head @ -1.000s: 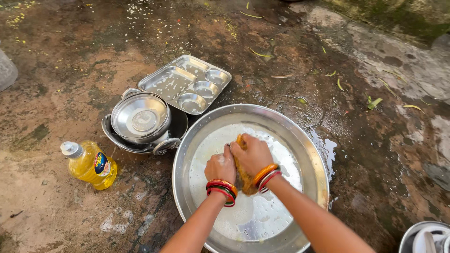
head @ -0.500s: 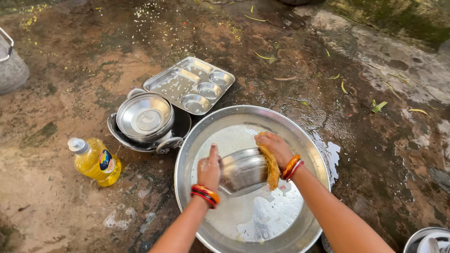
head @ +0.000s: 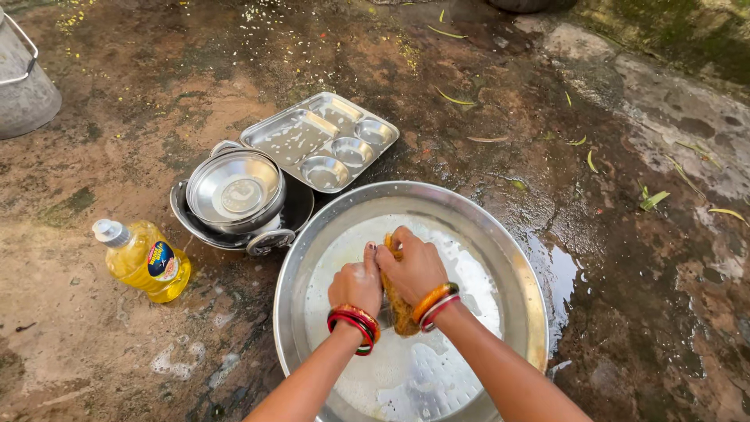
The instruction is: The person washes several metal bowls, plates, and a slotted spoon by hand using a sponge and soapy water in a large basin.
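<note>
My two hands meet over a large round steel basin (head: 500, 258) with soapy water in its bottom. My right hand (head: 416, 267) is closed on a yellow-orange scrubber (head: 401, 316) and presses it against my left hand. My left hand (head: 355, 285) is curled around a small steel bowl, which the hands hide almost fully. Both wrists wear red and orange bangles.
Left of the basin a steel bowl (head: 234, 187) sits nested in a wider dark pan. Behind it lies a steel compartment tray (head: 289, 137). A yellow liquid bottle (head: 144, 258) lies at the left, a grey metal bucket (head: 23, 86) at top left. The stone ground is wet, with a puddle (head: 558, 273).
Half a second ago the hands were apart with the small steel bowl showing between them. They have closed together again, scrubber against bowl, covering the bowl.
</note>
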